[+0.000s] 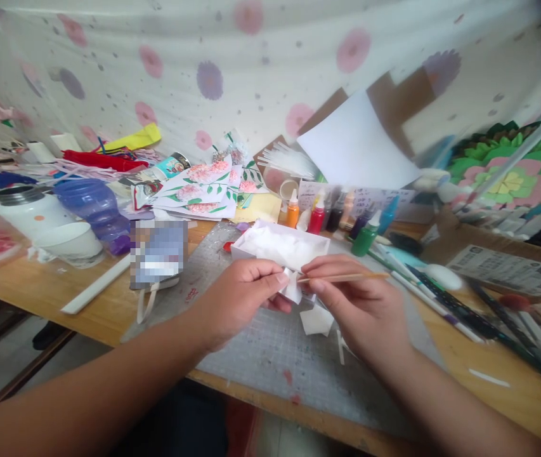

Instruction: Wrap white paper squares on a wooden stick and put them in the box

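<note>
My left hand pinches a small piece of white paper above the grey cutting mat. A thin wooden stick is held in my right hand, its tip at the paper. Just behind my hands stands a white box with white fluffy material inside. Under my right hand a white paper piece lies on the mat, beside a thin white strip.
Paint bottles stand behind the box. On the left are a blurred phone-like object, a blue container and a white tube. Pens and a cardboard box lie on the right.
</note>
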Tool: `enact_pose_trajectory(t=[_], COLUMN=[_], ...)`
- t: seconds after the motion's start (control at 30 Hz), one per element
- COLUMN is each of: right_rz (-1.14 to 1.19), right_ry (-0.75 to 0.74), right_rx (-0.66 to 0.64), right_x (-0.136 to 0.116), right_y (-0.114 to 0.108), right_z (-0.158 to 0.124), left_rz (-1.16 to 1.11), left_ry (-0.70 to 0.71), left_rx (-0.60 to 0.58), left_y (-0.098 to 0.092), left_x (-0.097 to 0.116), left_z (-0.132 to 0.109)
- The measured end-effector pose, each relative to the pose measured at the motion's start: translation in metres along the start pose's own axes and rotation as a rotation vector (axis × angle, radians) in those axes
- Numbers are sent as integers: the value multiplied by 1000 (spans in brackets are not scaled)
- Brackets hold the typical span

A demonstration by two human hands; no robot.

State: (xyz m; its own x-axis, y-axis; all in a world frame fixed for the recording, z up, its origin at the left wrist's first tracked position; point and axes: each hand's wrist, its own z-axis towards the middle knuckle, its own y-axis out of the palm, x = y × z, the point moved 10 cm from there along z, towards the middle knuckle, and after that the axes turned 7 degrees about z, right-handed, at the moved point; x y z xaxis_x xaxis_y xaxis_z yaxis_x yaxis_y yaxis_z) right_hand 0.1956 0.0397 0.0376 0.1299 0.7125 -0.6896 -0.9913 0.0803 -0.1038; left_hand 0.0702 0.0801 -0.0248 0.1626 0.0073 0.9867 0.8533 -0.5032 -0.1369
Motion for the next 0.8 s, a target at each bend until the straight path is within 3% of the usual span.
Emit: enact_pose_trajectory(t=[0.13, 0.3, 0.6, 0.8], right_rz=[-74, -100, -93, 8], right_ry=[-47, -112, -40, 57], right_rx=[-30, -77, -57, -1], right_x=[-6, -15, -5, 7], right_y=[3, 10, 6, 1], right_z=[0, -2, 1, -2], left_rz=[140, 443, 375, 550], left_ry=[53, 60, 20, 105], left_rx=[-11, 58, 42, 192], left_y=[2, -3, -5, -18], left_x=[7, 13, 8, 23], left_z=[-1, -1, 0, -2])
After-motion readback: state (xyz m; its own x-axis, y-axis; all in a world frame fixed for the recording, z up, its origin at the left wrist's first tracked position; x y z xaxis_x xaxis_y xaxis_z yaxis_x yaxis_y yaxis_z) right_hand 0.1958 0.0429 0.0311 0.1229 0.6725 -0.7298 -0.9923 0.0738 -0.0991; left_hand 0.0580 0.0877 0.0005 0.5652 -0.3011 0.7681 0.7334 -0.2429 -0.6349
